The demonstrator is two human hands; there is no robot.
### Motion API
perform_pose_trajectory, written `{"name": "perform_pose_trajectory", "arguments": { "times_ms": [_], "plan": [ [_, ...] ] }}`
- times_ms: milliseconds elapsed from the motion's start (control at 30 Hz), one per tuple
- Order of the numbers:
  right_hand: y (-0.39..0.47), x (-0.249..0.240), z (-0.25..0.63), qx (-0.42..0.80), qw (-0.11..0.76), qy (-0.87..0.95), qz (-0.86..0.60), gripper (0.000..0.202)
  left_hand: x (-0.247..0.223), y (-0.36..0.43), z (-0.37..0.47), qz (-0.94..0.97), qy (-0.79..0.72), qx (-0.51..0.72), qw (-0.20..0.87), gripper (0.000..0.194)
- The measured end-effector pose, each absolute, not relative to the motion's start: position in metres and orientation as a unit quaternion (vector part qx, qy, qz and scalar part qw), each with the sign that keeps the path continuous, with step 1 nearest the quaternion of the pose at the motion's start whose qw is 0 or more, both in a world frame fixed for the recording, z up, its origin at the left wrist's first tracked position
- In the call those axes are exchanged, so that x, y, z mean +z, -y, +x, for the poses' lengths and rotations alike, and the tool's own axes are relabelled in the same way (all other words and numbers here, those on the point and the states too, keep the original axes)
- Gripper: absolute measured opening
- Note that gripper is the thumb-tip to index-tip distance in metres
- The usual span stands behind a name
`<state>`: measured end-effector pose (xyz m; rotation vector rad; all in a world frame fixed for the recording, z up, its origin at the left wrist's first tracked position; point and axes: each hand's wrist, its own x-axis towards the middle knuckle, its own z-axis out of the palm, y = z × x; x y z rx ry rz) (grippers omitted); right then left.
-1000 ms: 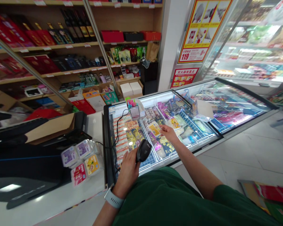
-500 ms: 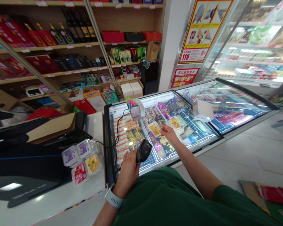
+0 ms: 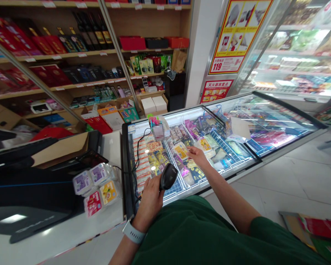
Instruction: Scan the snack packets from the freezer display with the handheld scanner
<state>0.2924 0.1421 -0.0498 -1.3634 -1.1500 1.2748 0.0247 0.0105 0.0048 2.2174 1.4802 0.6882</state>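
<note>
My left hand (image 3: 151,193) is wrapped round a black handheld scanner (image 3: 168,176), its head pointing up and right over the freezer's glass lid. My right hand (image 3: 195,154) pinches the right edge of a yellow-labelled package (image 3: 180,151) above the glass. Just right of that hand lies another yellow-labelled package (image 3: 205,145). On the white counter at the left sit several clear packs, with purple labels (image 3: 82,182), a yellow label (image 3: 108,192) and a red label (image 3: 93,204).
The chest freezer (image 3: 226,178) stretches to the right, with a white box (image 3: 239,129) on its lid. A black cable (image 3: 138,147) curls over its left end. Shelves (image 3: 71,55) stand behind, and a dark machine (image 3: 30,198) fills the left.
</note>
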Motion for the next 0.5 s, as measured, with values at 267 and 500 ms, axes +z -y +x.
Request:
{"name": "perform_pose_trajectory", "arguments": {
  "times_ms": [267,500],
  "plan": [
    [-0.1416,-0.0477,0.2918,0.521,0.455,0.466,-0.552,0.044,0.0049,-0.0103,0.0253,0.791,-0.529,0.244,0.189,0.052],
    [-0.1424,-0.0468,0.2913,0.525,0.460,0.465,-0.544,0.043,0.0053,-0.0099,0.0251,0.788,-0.536,0.239,0.189,0.050]
  ]
}}
